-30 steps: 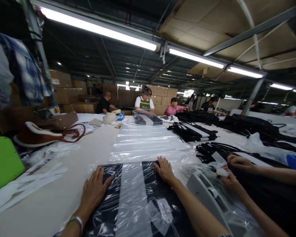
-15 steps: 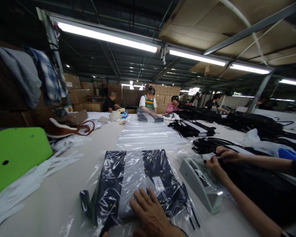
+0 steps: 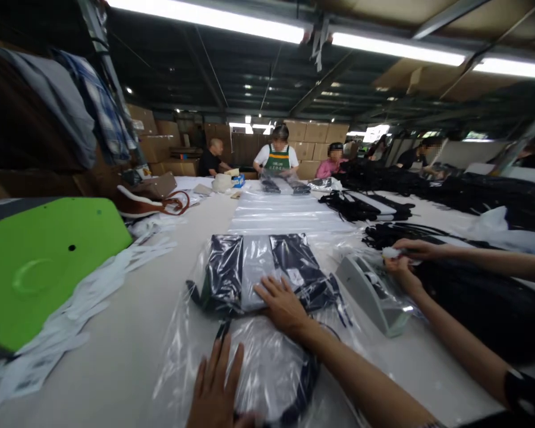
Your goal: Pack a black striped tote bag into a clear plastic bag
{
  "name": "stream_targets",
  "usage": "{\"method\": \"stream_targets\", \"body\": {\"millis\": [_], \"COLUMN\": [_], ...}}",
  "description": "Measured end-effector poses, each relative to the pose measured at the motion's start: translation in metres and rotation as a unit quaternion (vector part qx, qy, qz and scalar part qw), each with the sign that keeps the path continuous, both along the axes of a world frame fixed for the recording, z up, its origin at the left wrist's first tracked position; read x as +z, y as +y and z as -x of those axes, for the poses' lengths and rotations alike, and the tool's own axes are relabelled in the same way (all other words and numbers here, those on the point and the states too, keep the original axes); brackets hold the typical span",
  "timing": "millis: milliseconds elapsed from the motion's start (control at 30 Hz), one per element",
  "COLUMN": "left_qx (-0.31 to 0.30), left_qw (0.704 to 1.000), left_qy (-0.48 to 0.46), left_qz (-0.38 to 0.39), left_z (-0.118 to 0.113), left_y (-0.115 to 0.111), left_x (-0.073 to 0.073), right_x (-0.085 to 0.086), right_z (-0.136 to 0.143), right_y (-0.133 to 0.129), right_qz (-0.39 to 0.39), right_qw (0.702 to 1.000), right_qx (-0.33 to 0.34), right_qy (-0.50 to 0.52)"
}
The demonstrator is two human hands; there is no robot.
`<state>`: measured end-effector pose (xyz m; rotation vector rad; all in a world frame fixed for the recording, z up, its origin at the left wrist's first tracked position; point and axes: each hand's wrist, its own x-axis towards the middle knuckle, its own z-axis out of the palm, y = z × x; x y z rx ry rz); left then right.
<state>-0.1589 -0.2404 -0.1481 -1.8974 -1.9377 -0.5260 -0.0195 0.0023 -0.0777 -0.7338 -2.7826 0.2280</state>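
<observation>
A folded dark item with a pale middle strip (image 3: 255,261) lies inside a clear plastic bag (image 3: 173,356) on the table. My right hand (image 3: 285,306) rests on its lower middle through the plastic, fingers spread. Nearer to me, my left hand (image 3: 216,386) lies flat on the bag's lower part with its fingers apart, beside a dark strap (image 3: 301,392) under the film. Neither hand is closed round anything.
A grey-green dispenser (image 3: 374,294) stands right of the bag. Beyond it, another person's hands (image 3: 403,261) hold something small and white near black goods. A green machine (image 3: 49,267) and white labels (image 3: 66,321) are at left.
My left hand has come into view over the bag's lower part. My right hand still presses on the packed item, which appears higher in the picture as the view has tilted down.
</observation>
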Motion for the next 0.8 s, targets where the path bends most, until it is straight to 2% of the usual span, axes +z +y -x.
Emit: {"method": "stream_targets", "body": {"millis": [100, 167, 267, 367, 433, 533, 667, 800], "left_qx": [0.010, 0.004, -0.006, -0.007, -0.004, -0.003, 0.000, 0.001], "left_qw": [0.999, 0.997, 0.996, 0.995, 0.995, 0.996, 0.997, 0.998], "left_qy": [-0.037, -0.054, -0.061, -0.065, -0.068, -0.064, -0.055, -0.063], "left_qz": [0.038, 0.056, 0.066, 0.071, 0.073, 0.070, 0.046, 0.031], "left_z": [-0.004, -0.007, -0.010, -0.011, -0.011, -0.010, -0.006, -0.003], "left_y": [-0.001, -0.005, -0.014, -0.020, -0.021, -0.022, -0.021, -0.020], "left_x": [0.021, 0.031, 0.038, 0.039, 0.037, 0.033, 0.027, 0.021], "right_x": [0.010, 0.016, 0.026, 0.031, 0.028, 0.014, -0.008, -0.017], "right_z": [0.000, -0.009, -0.035, -0.069, -0.088, -0.105, -0.108, -0.104], "right_y": [0.002, -0.008, -0.044, -0.087, -0.110, -0.132, -0.142, -0.145], "right_qz": [0.015, 0.033, 0.074, 0.115, 0.130, 0.122, 0.077, 0.051], "right_qw": [1.000, 0.999, 0.996, 0.991, 0.987, 0.987, 0.994, 0.997], "right_qx": [0.004, 0.012, 0.032, 0.059, 0.076, 0.092, 0.080, 0.067], "right_qy": [-0.015, -0.026, -0.040, -0.046, -0.049, -0.045, -0.022, 0.000]}}
